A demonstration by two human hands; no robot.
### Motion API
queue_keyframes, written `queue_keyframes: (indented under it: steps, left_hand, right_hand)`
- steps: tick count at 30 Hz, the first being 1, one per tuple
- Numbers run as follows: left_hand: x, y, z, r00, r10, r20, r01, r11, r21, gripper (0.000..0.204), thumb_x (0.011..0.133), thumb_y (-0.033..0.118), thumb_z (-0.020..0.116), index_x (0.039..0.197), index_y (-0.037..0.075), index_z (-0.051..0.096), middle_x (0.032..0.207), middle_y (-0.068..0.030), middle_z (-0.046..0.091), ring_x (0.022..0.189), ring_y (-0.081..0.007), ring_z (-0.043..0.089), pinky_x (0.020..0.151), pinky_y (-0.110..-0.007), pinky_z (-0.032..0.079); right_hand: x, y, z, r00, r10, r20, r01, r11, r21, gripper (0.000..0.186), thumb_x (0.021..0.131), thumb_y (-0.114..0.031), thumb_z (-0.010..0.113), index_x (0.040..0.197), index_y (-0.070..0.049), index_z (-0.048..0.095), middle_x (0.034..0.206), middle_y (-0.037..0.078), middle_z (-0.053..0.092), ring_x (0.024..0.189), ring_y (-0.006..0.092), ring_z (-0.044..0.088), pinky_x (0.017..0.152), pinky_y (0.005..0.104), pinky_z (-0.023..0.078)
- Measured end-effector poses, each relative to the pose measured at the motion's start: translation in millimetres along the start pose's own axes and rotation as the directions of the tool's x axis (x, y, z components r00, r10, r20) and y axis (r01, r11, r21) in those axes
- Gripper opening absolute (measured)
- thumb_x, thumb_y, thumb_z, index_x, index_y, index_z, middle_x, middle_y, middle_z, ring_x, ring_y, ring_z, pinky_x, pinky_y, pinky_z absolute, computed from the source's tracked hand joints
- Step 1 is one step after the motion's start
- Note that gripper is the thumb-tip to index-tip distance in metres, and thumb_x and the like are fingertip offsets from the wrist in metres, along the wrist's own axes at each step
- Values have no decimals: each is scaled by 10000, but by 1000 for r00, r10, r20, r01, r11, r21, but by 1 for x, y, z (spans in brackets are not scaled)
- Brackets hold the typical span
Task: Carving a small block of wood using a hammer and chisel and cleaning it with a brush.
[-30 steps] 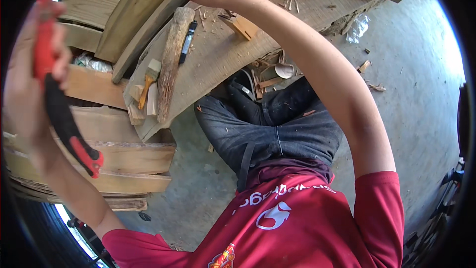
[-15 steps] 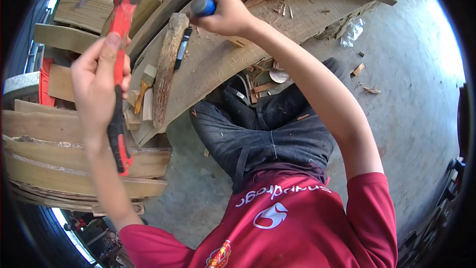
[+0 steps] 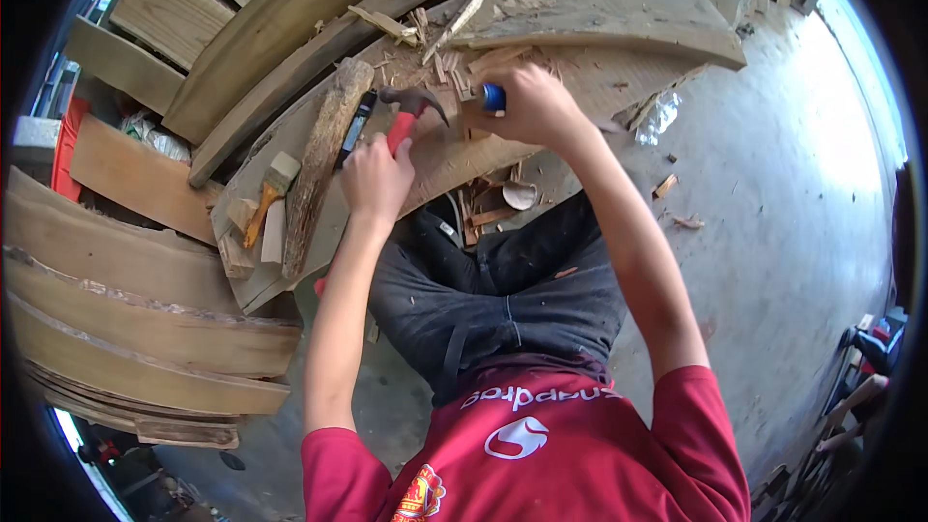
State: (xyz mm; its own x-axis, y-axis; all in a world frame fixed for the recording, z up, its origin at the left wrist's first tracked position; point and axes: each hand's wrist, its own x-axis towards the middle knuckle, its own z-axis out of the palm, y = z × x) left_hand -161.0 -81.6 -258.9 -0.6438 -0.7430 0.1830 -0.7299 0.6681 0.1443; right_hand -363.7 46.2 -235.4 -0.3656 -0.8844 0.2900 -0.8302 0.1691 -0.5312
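Observation:
My left hand [image 3: 377, 174] grips a claw hammer [image 3: 411, 113] by its red handle, its dark head over the work board [image 3: 570, 72] beside the black marker [image 3: 358, 121]. My right hand [image 3: 527, 106] is wrapped round a blue-handled tool [image 3: 491, 97], likely a chisel, its blade hard to make out. Beneath it a small wooden block is mostly hidden by my fingers. Splinters and pale slivers [image 3: 454, 24] lie around it. A rough branch piece [image 3: 324, 164] and a yellow-handled brush [image 3: 263, 208] lie left of my left hand.
Curved planks [image 3: 251, 34] and stacked boards [image 3: 135, 348] fill the left, with a red object [image 3: 70, 150] among them. My crossed legs [image 3: 493, 300] are below the board. The concrete floor [image 3: 783, 232] holds scraps and crumpled clear plastic [image 3: 659, 118] to the right. Clutter [image 3: 870, 348] lines the right rim.
My left hand swung the hammer from the far left down and inward toward the blue tool. My right hand moved right and lower in the picture, still holding that tool.

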Motion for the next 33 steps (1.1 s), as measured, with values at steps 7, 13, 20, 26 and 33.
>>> queue_keyframes:
  steps: [7, 13, 20, 26, 33]
  left_hand:
    - [-2, -6, 14, 934, 155, -322, -292, 850, -438, 265, 880, 265, 638, 979, 21, 665, 901, -117, 632, 759, -270, 613, 620, -348, 479]
    - [-51, 37, -56, 874, 347, 339, 439, -265, -859, 478, 961, 390, 467, 1186, -29, 509, 857, -128, 629, 546, -159, 602, 381, -222, 402]
    - [-68, 49, -81, 904, 139, 404, 426, -214, -879, 274, 906, 162, 443, 1053, -42, 551, 747, -125, 625, 455, -139, 549, 369, -216, 408]
    - [-75, 58, -99, 919, 74, 386, 390, -42, -920, 185, 898, 42, 486, 1047, -42, 557, 742, -62, 636, 512, -88, 595, 390, -199, 423]
    - [-100, 63, -106, 960, 125, 252, 243, 82, -967, 402, 879, 48, 532, 1265, -54, 479, 893, -63, 639, 701, -74, 617, 529, -211, 520]
  right_hand:
    - [-30, -7, -1, 964, -265, -34, 265, 964, -5, 367, 608, -121, 690, 974, -145, 686, 702, 114, 646, 648, 306, 645, 567, 417, 503]
    - [-52, -40, -40, 819, -572, -46, 567, 819, -91, 489, 604, -190, 702, 1080, -81, 671, 625, 15, 541, 544, 204, 579, 502, 337, 462]
    - [-74, -73, -56, 937, -283, -205, 333, 902, 275, 502, 622, -121, 762, 1104, -24, 661, 606, 9, 544, 517, 169, 571, 506, 288, 456]
    - [-79, -99, -68, 970, -238, -46, 243, 946, 216, 619, 587, -259, 821, 1153, -67, 659, 799, 91, 603, 643, 239, 625, 565, 324, 504]
    - [-95, -89, -66, 968, -247, -47, 252, 954, 160, 643, 568, -280, 852, 1147, -76, 662, 1021, 118, 666, 794, 262, 678, 627, 312, 539]
